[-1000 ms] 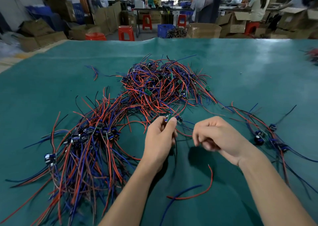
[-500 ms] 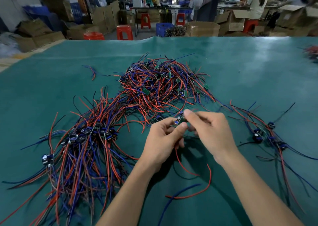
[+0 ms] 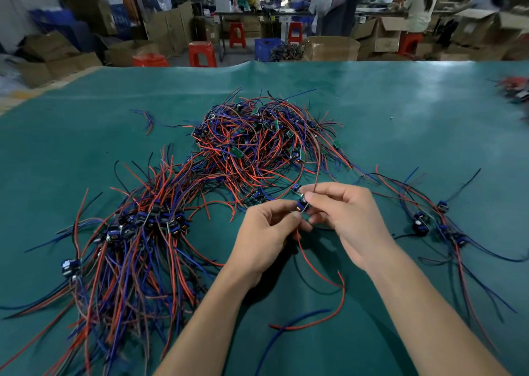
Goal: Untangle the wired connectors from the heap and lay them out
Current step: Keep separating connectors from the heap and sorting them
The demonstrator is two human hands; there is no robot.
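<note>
A: The fingers first. What are they doing?

B: The left hand [image 3: 264,232] has its fingers [image 3: 282,213] curled in, thumb and forefinger pinching a small blue connector [image 3: 303,204] at frame centre. The right hand [image 3: 347,218] meets it from the other side, fingertips pinching the same connector and a thin wire that rises toward the heap [image 3: 263,146].

A: Different from a second ago?

B: Yes. Then the hands were apart, the right one curled on its own a little to the right. Half a second ago they had come together, and they remain together now, slightly lower in the frame.

A: And the wires on that piece?

B: A red wire [image 3: 320,275] hangs from the connector and loops onto the green mat [image 3: 400,112] below the hands, crossing a loose blue wire [image 3: 286,330] at lower centre.

A: Where is the rest?

B: The tangled heap lies above the hands, upper centre. A laid-out bundle [image 3: 137,232] fans across the lower left, its connectors in a row. A smaller group [image 3: 429,221] sits at the right. Cardboard boxes [image 3: 329,47] and red stools [image 3: 201,53] stand beyond the table's far edge.
</note>
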